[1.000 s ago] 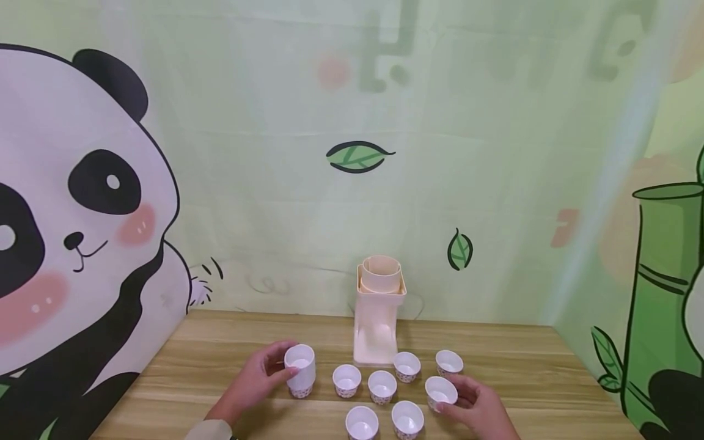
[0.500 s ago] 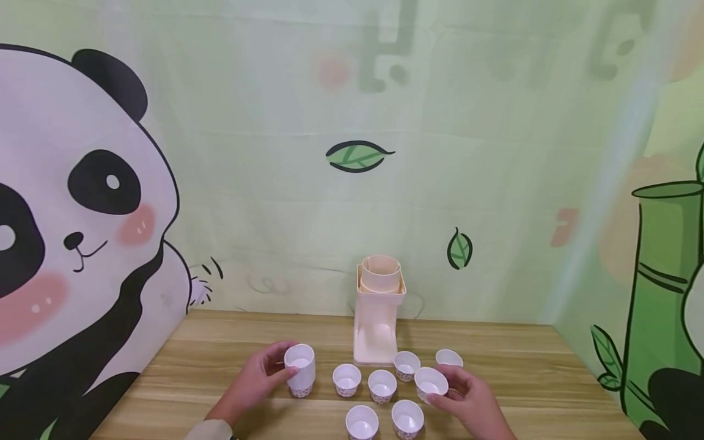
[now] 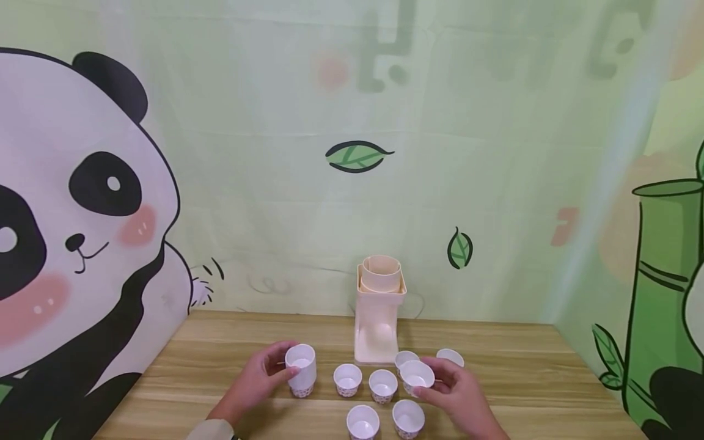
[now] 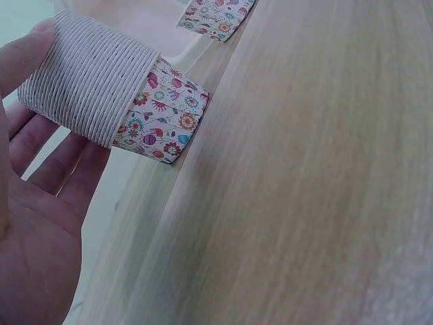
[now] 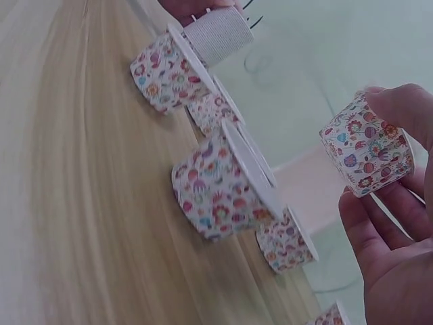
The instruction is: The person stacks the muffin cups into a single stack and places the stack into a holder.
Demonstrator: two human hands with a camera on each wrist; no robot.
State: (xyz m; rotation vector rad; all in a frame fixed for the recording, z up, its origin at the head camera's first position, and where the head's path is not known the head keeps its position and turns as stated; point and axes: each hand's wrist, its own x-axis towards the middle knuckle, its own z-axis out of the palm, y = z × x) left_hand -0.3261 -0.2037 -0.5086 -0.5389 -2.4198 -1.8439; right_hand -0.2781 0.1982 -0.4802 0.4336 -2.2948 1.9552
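My left hand (image 3: 264, 374) grips a stack of nested white paper baking cups (image 3: 302, 374) between thumb and fingers. In the left wrist view the stack's ribbed rims (image 4: 95, 78) show above a flower-printed base that meets the table. My right hand (image 3: 456, 391) pinches a single flower-printed baking cup (image 5: 369, 145) by its side. In the right wrist view this cup is up off the table, above the others. From the head, the held cup (image 3: 416, 375) partly covers a standing cup (image 3: 406, 357) behind it.
Several loose cups stand upright between the hands, among them a left cup (image 3: 348, 380), a middle cup (image 3: 383, 385) and front cups (image 3: 363, 422). Another cup (image 3: 451, 357) sits behind my right hand. A pale pink stand (image 3: 376, 330) with a round holder is at the back, near the printed backdrop.
My right hand has carried its cup leftward, from near the right-hand cup to in front of the back middle cup. The left hand and its stack have stayed put.
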